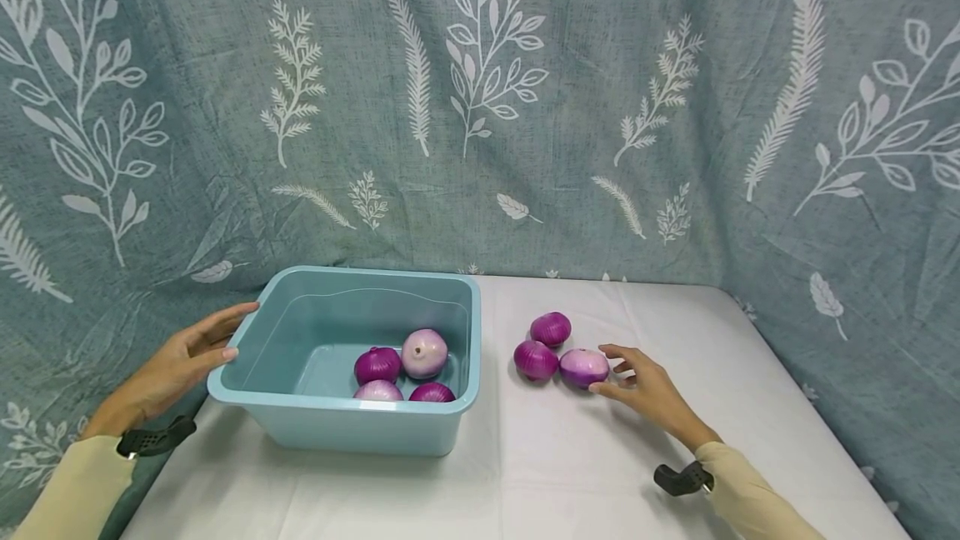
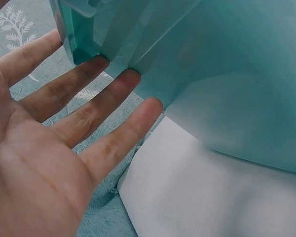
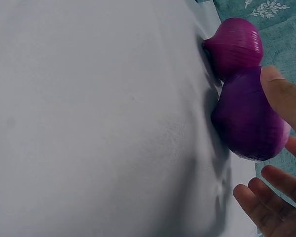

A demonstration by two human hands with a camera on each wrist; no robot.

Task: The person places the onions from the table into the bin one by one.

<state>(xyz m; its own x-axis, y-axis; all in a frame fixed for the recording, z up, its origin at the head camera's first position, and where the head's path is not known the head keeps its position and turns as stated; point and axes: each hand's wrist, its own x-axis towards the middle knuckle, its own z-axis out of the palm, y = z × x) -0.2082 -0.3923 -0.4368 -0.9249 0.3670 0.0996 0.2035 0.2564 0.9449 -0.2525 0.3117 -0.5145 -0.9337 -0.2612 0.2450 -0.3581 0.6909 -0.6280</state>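
Observation:
Three red onions are grouped on the white cloth: one at the back, one at the left and a paler-topped onion at the right. Beside this right onion is my right hand, thumb and index finger around its near side and the other fingers spread. In the right wrist view the thumb overlaps the purple onion; firm contact is unclear. My left hand rests at the left rim of a blue plastic tub. Its fingers are extended against the tub's outside.
Inside the tub lie several onions, among them a purple one and a pale one; the front wall partly hides others. Behind the table hangs a leaf-patterned blue-green curtain, which also runs along both sides. White cloth covers the table.

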